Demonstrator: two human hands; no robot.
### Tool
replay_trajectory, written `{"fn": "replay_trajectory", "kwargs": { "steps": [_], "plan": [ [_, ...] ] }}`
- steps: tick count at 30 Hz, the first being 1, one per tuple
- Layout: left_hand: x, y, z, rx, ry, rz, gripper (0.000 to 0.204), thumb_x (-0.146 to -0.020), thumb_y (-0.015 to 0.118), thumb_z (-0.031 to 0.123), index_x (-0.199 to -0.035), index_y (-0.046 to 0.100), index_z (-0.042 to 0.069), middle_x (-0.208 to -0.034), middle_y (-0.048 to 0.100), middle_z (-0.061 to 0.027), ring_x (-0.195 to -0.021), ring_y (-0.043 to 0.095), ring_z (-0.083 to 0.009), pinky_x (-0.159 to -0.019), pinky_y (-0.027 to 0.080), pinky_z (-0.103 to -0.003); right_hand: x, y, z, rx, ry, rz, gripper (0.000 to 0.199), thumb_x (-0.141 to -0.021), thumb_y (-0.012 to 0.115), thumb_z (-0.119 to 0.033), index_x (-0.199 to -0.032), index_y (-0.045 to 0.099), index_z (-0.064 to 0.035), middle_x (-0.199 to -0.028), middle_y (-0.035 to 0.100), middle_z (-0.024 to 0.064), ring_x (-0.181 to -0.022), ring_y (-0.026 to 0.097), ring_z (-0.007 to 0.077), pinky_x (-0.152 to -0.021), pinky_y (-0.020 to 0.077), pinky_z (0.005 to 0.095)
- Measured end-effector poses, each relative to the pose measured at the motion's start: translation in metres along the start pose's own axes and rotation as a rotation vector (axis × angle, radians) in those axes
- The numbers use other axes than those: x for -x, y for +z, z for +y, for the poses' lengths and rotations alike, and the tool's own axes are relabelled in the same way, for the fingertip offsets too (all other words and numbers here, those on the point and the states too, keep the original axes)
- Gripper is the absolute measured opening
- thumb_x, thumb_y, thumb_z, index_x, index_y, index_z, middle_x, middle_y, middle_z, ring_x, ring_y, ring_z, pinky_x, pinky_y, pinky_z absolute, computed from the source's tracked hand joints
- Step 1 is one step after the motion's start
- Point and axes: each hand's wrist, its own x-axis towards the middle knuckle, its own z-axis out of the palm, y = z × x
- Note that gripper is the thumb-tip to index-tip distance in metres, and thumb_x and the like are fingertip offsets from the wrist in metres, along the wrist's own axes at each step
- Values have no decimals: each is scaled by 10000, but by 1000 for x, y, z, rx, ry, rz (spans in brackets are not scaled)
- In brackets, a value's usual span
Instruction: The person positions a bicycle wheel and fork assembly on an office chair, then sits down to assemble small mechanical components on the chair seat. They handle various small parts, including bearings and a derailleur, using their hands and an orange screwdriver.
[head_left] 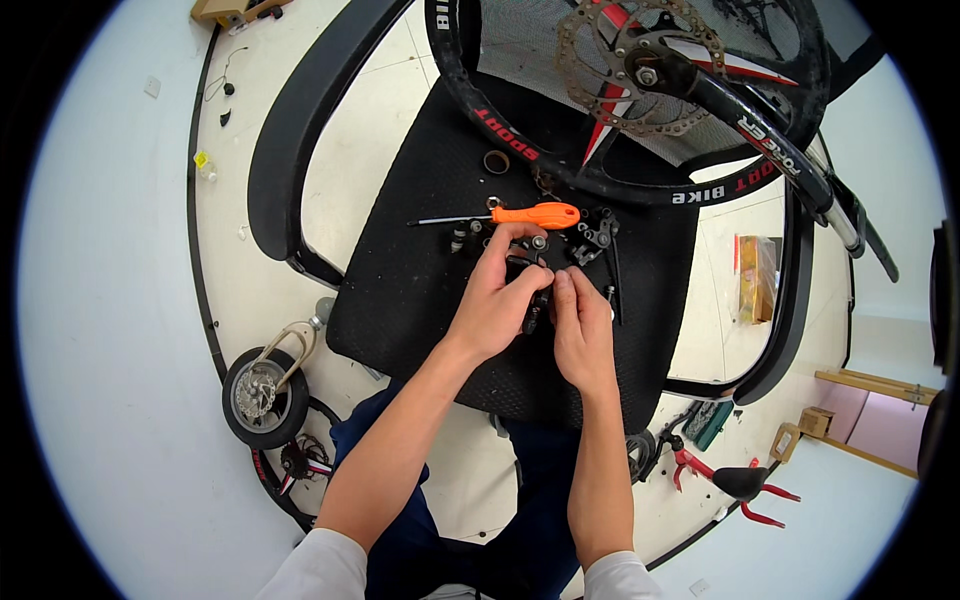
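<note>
Over the black chair seat (400, 310), my left hand (495, 300) closes its thumb and fingers round a small black metal bicycle part (532, 318), mostly covered by the fingers. My right hand (582, 325) is pinched against the part's right side; what lies between its fingertips is hidden. Just beyond my hands an orange-handled screwdriver (538, 216) lies crosswise, its shaft to the left. Several bolts and small fittings lie around it, with a dark metal linkage piece (598, 238) to the right of my hands. A brown ring (496, 161) sits farther back.
A bicycle wheel (490, 125) with a disc rotor (570, 60) and fork leg (745, 125) leans over the seat's far side. Armrests (275, 150) flank the seat. On the floor are a small wheel (265, 398), a red-and-black frame piece (735, 483) and a box (757, 280).
</note>
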Motion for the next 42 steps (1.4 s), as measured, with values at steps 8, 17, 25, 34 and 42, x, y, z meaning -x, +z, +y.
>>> {"fn": "replay_trajectory", "kwargs": {
  "steps": [8,17,25,34,42],
  "plan": [
    [0,-5,6,56,-149,34,333,-878,554,103,-1204,490,94,-885,555,-16,-549,505,-68,-430,382,-219,1,2,2,29,-250,58,123,-968,519,-57,-1068,501,11,-961,525,159,-770,550,191,-699,459,300],
    [-3,-2,-11,-206,218,-11,357,-889,566,110,-1236,481,91,-964,533,-33,-738,527,-63,-526,440,-209,-3,3,6,-53,17,52,271,-1029,438,-172,-863,525,24,-627,467,58,-566,427,127,-532,369,301],
    [10,8,21,23,-88,-56,369,-915,564,95,-1268,458,80,-1042,525,-55,-902,513,-95,-823,444,-234,-4,2,4,-539,62,96,173,-995,457,-216,-1008,468,-44,-769,479,10,-565,423,73,-519,380,219],
    [4,9,2,-175,170,-65,373,-927,569,88,-1277,443,52,-1079,517,-59,-1042,484,-142,-966,391,-289,-5,1,4,-45,1,88,341,-1051,394,-223,-930,583,34,-710,553,36,-617,481,84,-546,389,255],
    [2,6,7,90,-88,16,355,-934,568,111,-1266,450,68,-1021,527,-34,-874,513,-72,-773,440,-225,-1,0,3,-347,-38,37,140,-976,494,-69,-1106,451,-38,-887,509,36,-696,513,103,-585,438,227]
  ]
}}
